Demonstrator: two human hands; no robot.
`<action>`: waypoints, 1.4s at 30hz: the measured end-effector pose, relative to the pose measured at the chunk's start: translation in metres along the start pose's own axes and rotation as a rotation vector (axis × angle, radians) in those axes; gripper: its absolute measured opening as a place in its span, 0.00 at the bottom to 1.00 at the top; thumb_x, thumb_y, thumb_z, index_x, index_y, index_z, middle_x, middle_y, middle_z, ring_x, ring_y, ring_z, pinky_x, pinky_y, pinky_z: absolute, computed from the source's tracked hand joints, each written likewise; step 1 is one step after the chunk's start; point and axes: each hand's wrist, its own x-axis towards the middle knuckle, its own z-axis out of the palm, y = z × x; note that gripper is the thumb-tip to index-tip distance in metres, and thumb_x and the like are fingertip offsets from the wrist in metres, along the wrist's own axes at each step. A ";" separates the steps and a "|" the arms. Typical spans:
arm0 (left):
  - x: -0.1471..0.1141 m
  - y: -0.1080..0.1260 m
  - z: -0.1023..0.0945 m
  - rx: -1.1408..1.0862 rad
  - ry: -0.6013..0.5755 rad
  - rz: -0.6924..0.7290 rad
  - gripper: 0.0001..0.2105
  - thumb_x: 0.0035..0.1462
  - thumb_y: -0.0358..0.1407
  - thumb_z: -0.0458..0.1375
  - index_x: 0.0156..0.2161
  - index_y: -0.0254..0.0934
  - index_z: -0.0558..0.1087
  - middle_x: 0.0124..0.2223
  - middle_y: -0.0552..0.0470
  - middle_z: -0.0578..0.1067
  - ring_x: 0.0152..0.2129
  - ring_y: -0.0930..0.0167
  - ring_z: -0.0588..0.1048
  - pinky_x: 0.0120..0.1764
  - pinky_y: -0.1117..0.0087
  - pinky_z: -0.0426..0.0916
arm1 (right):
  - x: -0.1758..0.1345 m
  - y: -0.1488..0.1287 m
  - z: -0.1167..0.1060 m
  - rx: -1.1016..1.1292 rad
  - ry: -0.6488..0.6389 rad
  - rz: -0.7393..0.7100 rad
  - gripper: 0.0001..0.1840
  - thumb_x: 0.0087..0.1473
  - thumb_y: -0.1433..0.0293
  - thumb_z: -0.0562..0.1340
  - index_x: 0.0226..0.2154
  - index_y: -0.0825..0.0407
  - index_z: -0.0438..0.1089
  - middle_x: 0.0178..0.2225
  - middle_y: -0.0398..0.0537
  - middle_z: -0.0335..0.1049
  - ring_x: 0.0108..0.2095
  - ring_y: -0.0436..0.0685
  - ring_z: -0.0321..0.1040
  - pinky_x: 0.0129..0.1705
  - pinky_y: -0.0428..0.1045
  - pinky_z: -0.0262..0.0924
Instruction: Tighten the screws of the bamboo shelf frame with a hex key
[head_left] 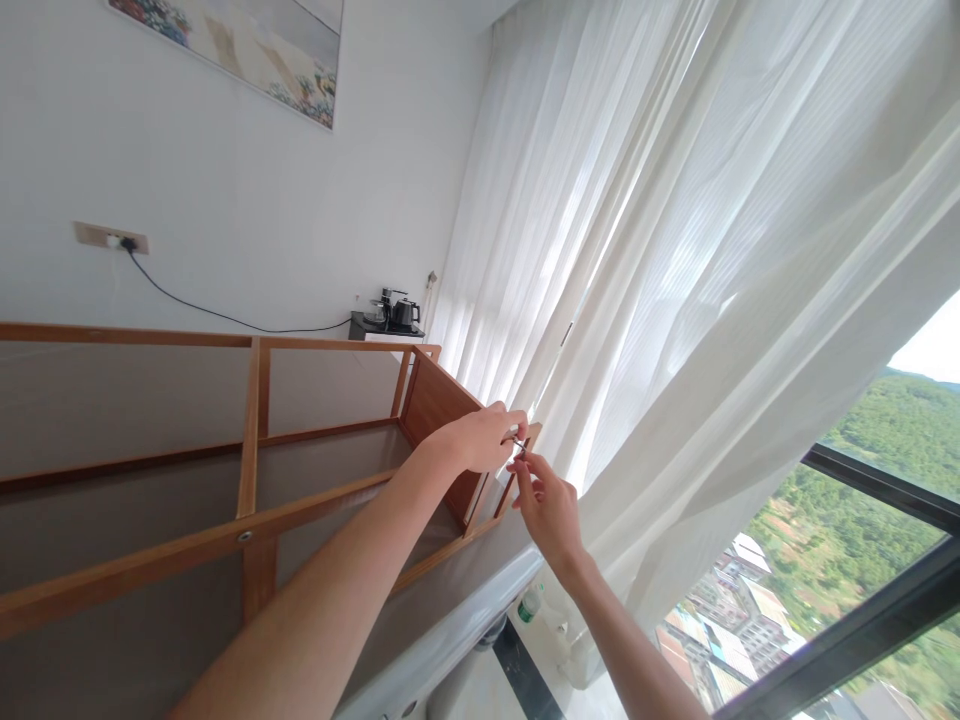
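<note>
My left hand (491,438) is closed at the far end of a wooden frame (322,517), with fingers bent round a thin, dark metal piece (519,446). Fingertips of my right hand (550,505) pinch the other end of this piece. It is too small to tell its exact kind. Both hands are beside the solid wooden end panel (442,400), and my left hand and forearm hide part of it. Slim rails and posts make up the frame, and a round metal fitting (244,537) shows in its near rail.
White curtains (600,250) hang close on the right, beside a black-framed window (885,490). At the back a kettle (406,313) stands on a small cabinet. A cord (225,318) runs from the wall socket (94,235). A bottle (529,603) stands below my right hand.
</note>
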 end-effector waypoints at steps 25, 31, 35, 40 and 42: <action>-0.001 0.002 -0.001 0.016 0.001 0.002 0.09 0.66 0.34 0.48 0.47 0.45 0.68 0.48 0.50 0.70 0.31 0.70 0.74 0.35 0.68 0.68 | -0.001 0.013 -0.004 -0.348 0.133 -0.182 0.24 0.72 0.58 0.49 0.49 0.47 0.78 0.35 0.48 0.82 0.25 0.56 0.76 0.30 0.48 0.61; -0.002 0.001 -0.001 0.011 0.002 0.006 0.08 0.66 0.33 0.48 0.46 0.44 0.68 0.47 0.50 0.69 0.30 0.71 0.73 0.35 0.68 0.67 | -0.001 0.013 -0.006 -0.315 0.122 -0.172 0.25 0.72 0.57 0.49 0.49 0.47 0.78 0.32 0.48 0.82 0.22 0.54 0.74 0.29 0.47 0.61; -0.002 0.001 -0.002 0.014 0.001 0.005 0.08 0.66 0.33 0.48 0.46 0.45 0.68 0.47 0.50 0.69 0.31 0.70 0.73 0.36 0.68 0.67 | 0.000 0.013 -0.008 -0.315 0.083 -0.194 0.24 0.72 0.60 0.48 0.48 0.47 0.78 0.35 0.47 0.82 0.21 0.53 0.73 0.29 0.47 0.61; -0.002 0.003 -0.001 0.018 0.001 -0.002 0.08 0.65 0.34 0.50 0.47 0.44 0.68 0.48 0.49 0.70 0.31 0.70 0.74 0.37 0.68 0.69 | 0.000 0.013 -0.009 -0.290 0.076 -0.201 0.21 0.71 0.62 0.49 0.49 0.47 0.77 0.37 0.46 0.82 0.21 0.52 0.73 0.29 0.47 0.64; -0.001 0.001 0.001 0.020 0.010 0.011 0.09 0.65 0.33 0.50 0.48 0.44 0.68 0.48 0.49 0.70 0.30 0.70 0.74 0.37 0.68 0.69 | 0.000 0.013 -0.009 -0.253 0.068 -0.190 0.21 0.71 0.62 0.50 0.49 0.47 0.77 0.39 0.45 0.83 0.21 0.52 0.73 0.30 0.47 0.65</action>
